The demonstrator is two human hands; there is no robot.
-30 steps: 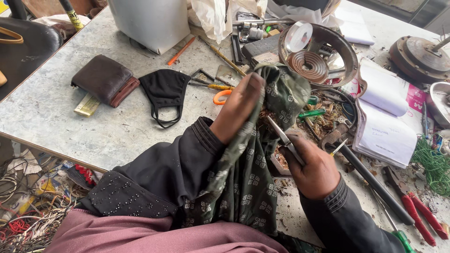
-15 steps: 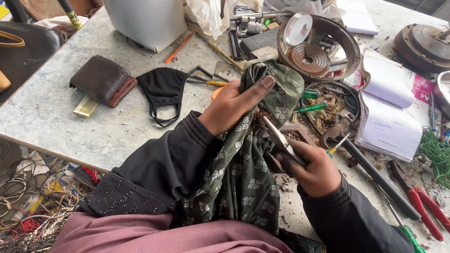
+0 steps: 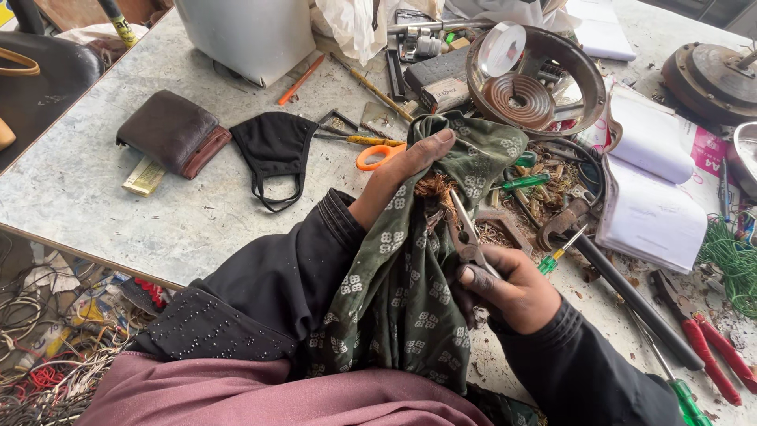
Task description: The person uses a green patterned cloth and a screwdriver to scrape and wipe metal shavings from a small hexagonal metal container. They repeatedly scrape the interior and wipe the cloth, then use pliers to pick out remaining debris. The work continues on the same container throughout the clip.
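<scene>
Slim metal pliers (image 3: 467, 237) clamped in right hand (image 3: 512, 293), long axis running up and left, nose pointing into brown tangle of copper winding (image 3: 435, 189), left hand (image 3: 400, 175) pressing green patterned scarf (image 3: 410, 276) over winding, above cluttered grey workbench (image 3: 102, 205), orange-handled scissors (image 3: 378, 155) just beyond

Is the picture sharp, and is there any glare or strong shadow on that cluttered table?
Head view: soft, even daylight with only faint shadows under the black mask and brown wallet; a bright glint on the round metal housing; the right hand holding pliers looks sharp; the edges bow slightly from the wide lens.
</scene>
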